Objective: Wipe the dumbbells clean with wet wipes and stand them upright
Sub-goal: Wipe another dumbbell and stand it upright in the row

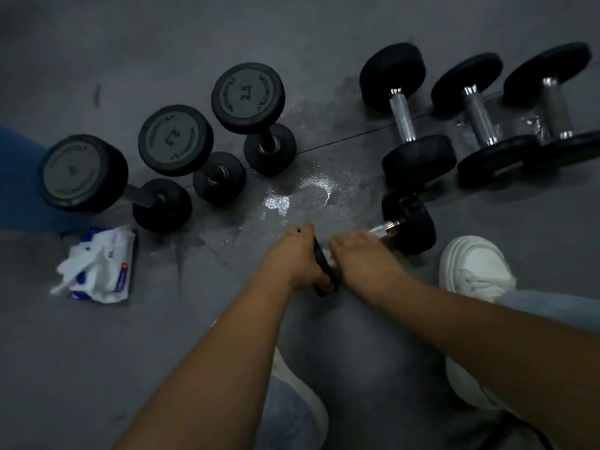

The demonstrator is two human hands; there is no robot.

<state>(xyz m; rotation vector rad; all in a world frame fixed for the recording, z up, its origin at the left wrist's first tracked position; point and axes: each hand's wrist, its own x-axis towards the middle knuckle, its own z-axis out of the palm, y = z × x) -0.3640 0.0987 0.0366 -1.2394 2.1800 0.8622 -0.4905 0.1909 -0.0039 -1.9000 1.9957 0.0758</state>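
Left hand (300, 259) grips the dumbbell (409, 222) by its half-hidden near head; right hand (357, 254) clasps a wipe (327, 254) round the handle.

Matt black rubber dumbbells (408, 113), shiny chrome handles, wet glossy floor (311, 186)

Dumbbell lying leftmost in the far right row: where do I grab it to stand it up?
Take the dumbbell by its chrome handle, from above. The round heads hold the handle off the floor, leaving room for fingers underneath; the next dumbbell crowds its right side.
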